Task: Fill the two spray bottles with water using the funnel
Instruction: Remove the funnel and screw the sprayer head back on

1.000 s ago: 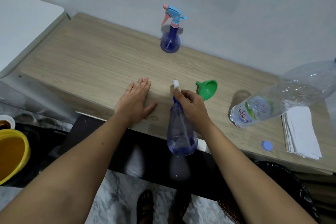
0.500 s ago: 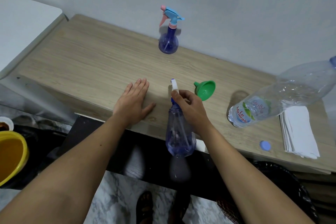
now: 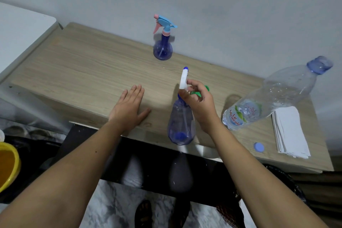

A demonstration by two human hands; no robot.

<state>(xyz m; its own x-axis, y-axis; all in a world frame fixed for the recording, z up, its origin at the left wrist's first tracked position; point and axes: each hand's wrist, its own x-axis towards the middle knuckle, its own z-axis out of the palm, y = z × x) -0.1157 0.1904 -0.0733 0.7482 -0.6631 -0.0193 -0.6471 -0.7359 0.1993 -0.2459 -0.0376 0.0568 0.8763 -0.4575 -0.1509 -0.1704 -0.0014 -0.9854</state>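
Note:
My right hand (image 3: pixel 200 105) grips the white spray head of a clear blue spray bottle (image 3: pixel 181 126), held in the air above the table's front edge. A second blue spray bottle (image 3: pixel 162 50) with a pink and blue trigger stands upright at the back by the wall. The green funnel (image 3: pixel 196 93) lies on the table, mostly hidden behind my right hand. My left hand (image 3: pixel 128 109) rests flat on the wooden table (image 3: pixel 83 72), fingers apart. A large, open water bottle (image 3: pixel 273 94) stands to the right, its blue cap (image 3: pixel 258 147) lying near the front edge.
A stack of white paper (image 3: pixel 289 133) lies at the table's right end. A yellow bowl (image 3: pixel 7 166) sits low at the far left. A white surface (image 3: pixel 20 31) adjoins the table on the left. The floor and a sandalled foot (image 3: pixel 143 214) show below.
My right hand has lifted the spray bottle slightly, so it now covers most of the funnel. The left hand has stayed flat on the table.

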